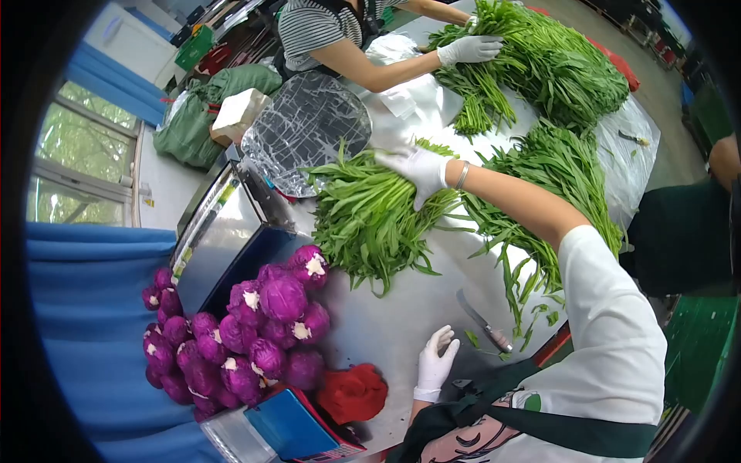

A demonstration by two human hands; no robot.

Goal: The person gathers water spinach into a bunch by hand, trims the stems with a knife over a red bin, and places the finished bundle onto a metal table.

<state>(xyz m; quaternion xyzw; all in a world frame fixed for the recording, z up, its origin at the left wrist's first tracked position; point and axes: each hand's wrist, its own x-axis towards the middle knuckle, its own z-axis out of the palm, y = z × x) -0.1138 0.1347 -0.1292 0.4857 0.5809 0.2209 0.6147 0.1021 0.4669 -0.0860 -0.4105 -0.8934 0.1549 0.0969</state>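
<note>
My right hand (421, 171), in a white glove, lies with fingers stretched and thumb apart over a loose bunch of leafy greens (378, 208), which look like water spinach. In a white glove too, my left hand (436, 361) is held near my body at the table's near side, its fingers apart and slightly bent, with nothing in it. A knife (482, 320) lies on the metal table (394, 316) to the right of it, among scraps of leaf. More greens (548, 177) are spread to the right of my right arm.
Purple cabbages (266, 316) are piled at the left, beside a metal box (224, 231). A red cloth (351, 393) and a blue box (293, 424) are nearby. Across the table, a co-worker's gloved hand (471, 50) touches a large heap of greens (571, 73). A film-wrapped dark surface (309, 127) stands beyond.
</note>
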